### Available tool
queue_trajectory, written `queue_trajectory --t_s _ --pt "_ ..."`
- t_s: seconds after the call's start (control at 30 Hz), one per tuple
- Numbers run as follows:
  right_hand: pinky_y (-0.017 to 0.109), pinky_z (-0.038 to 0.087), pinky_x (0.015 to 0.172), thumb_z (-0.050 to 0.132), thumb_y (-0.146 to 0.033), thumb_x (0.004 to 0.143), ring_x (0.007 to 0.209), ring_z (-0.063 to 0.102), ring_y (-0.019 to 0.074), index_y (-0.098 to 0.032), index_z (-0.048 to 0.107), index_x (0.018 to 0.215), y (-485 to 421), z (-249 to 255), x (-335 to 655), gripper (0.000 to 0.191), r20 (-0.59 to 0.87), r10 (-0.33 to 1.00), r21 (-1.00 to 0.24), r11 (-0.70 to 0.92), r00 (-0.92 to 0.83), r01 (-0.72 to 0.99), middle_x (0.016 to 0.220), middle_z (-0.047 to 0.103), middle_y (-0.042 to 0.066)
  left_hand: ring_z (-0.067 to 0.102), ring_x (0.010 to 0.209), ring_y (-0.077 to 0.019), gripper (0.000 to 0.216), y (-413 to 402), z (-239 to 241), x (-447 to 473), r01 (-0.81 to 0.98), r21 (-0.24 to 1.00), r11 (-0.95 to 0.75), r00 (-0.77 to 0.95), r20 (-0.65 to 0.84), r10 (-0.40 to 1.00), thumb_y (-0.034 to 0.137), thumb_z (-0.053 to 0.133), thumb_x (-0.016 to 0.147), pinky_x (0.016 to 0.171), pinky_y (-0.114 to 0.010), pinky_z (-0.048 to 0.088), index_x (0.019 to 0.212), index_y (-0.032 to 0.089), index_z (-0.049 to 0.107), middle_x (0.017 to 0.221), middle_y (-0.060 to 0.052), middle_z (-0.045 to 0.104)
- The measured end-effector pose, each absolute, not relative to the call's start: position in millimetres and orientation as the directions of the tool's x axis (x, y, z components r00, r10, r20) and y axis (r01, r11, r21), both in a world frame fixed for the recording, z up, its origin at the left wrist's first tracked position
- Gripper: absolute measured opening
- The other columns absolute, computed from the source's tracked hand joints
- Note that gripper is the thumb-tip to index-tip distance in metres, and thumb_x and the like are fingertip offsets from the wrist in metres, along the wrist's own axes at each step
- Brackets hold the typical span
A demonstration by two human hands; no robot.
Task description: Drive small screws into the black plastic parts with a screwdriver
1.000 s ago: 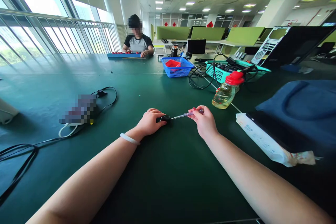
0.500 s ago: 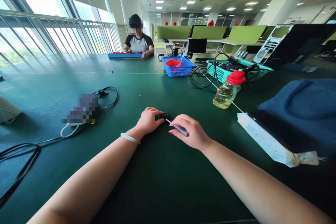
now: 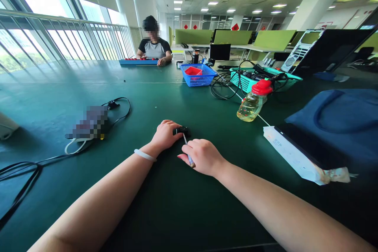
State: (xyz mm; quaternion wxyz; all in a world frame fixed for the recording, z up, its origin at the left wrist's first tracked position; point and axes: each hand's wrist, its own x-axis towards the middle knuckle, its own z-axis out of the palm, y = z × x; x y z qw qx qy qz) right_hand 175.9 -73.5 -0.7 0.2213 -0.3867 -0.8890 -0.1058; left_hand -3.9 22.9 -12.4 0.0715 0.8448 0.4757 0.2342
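My left hand (image 3: 165, 136) rests on the green table (image 3: 177, 212), fingers curled around a small black object (image 3: 182, 130). My right hand (image 3: 202, 157) is just to its right and nearer me, closed on a thin screwdriver (image 3: 187, 149) with a clear purple handle. The metal shaft points up and away, its tip touching the black object. A white band circles my left wrist.
A tilted oil bottle with a red cap (image 3: 252, 102) lies to the right. A white packet (image 3: 292, 159) and a blue bag (image 3: 339, 122) sit at the right. A black cable (image 3: 118, 112) runs at left. A blue basket (image 3: 198, 75) and another person (image 3: 153, 47) are at the far end.
My right hand swung the screwdriver from pointing in from the right to pointing away from me, moving toward me and leftward. The left hand stayed on the black object.
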Motion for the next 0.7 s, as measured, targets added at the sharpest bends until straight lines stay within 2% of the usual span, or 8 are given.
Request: queue_trajectory --t_s 0.4,0.7 --pt "0.029 0.03 0.058 0.048 -0.031 0.098 0.059 0.048 0.014 -0.019 0.058 0.068 -70.6 -4.2 178.5 0.034 0.523 0.615 0.026 0.681 -0.591 0.732 0.063 0.055 0.001 0.055 0.12 -0.0314 0.024 24.6 -15.2 -4.6 0.758 0.383 -0.528 0.419 0.334 0.844 0.037 0.071 0.079 0.106 -0.05 0.043 0.101 0.026 0.076 0.107 -0.005 0.075" --pt "0.028 0.03 0.059 0.046 -0.029 0.099 0.059 0.049 0.0139 -0.019 0.057 0.069 -70.1 -3.2 180.4 0.034 0.555 0.609 0.002 0.68 -0.567 0.733 0.062 0.055 0.001 0.057 0.118 -0.0305 0.025 24.8 -14.8 -4.9 0.764 0.361 -0.536 0.43 0.335 0.838 0.037 0.072 0.079 0.106 -0.048 0.044 0.101 0.025 0.076 0.107 -0.004 0.075"
